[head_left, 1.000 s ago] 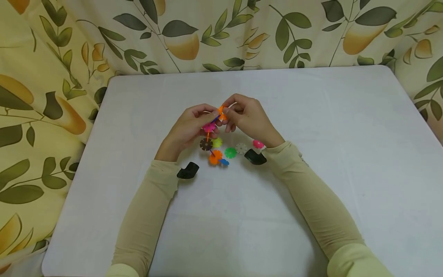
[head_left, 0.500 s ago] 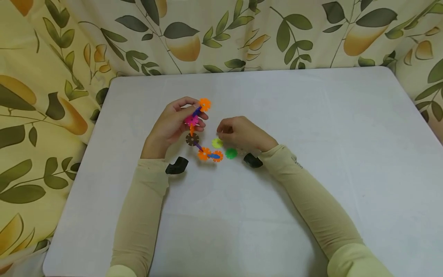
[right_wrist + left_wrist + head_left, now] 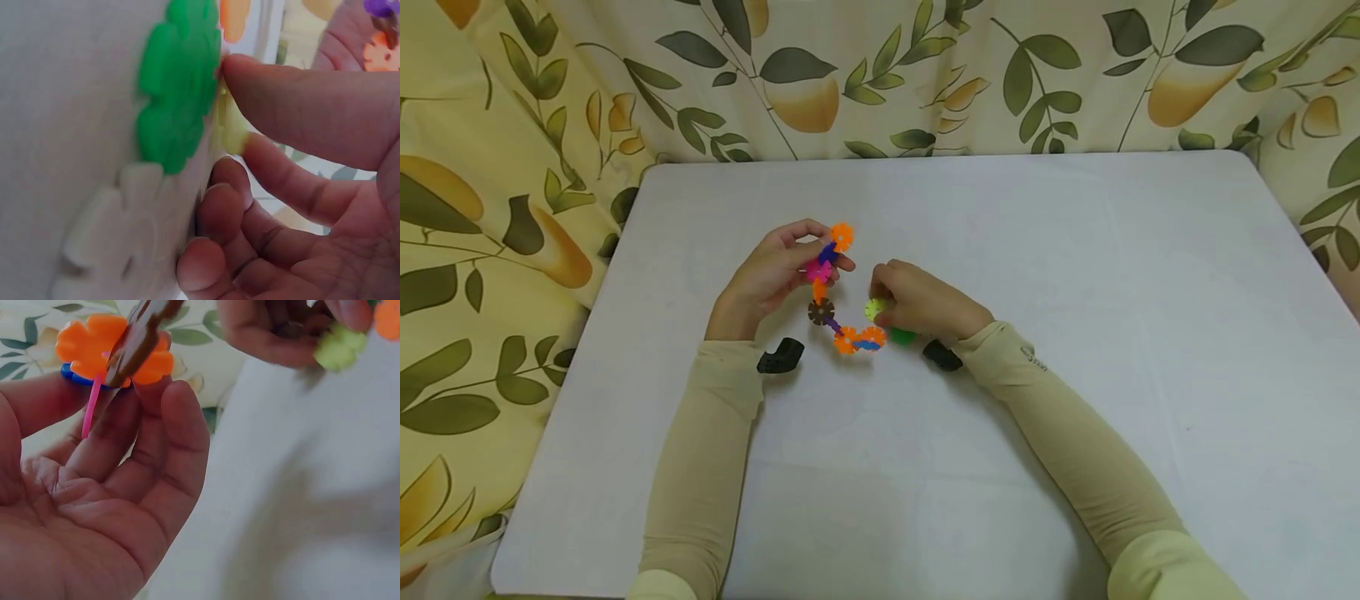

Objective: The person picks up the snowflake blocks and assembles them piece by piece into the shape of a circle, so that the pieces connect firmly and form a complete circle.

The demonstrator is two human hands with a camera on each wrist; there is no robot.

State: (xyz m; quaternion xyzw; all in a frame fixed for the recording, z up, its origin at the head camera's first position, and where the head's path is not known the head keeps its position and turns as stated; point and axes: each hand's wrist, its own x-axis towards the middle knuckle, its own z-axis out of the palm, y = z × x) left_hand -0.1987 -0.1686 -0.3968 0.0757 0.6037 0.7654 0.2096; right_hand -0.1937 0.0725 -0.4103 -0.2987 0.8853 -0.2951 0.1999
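My left hand [image 3: 767,271] holds a chain of interlocking flower-shaped discs by its upper end, at the blue [image 3: 828,253] and pink [image 3: 818,271] discs. An orange disc [image 3: 842,237] tops the chain; below the hand hang an orange one [image 3: 819,290], a brown one [image 3: 821,312], a purple one [image 3: 834,326] and, lowest, two orange discs with a blue one [image 3: 868,344]. My right hand [image 3: 925,298] has its thumb and index finger around the edge of a yellow-green disc [image 3: 874,310] at the table, pinching it. In the right wrist view, a green disc [image 3: 181,81] stands beside the thumb.
A white disc [image 3: 119,237] lies near the right fingers in the right wrist view, hidden from the head view. Black wrist-worn pieces sit by the left wrist [image 3: 781,356] and right wrist [image 3: 942,355]. The white table [image 3: 1075,250] meets a leaf-patterned curtain [image 3: 805,100] behind.
The hands have parted from the topmost orange disc. My left hand has moved left with the chain; my right hand has come down to the yellow-green disc and taken hold of it.
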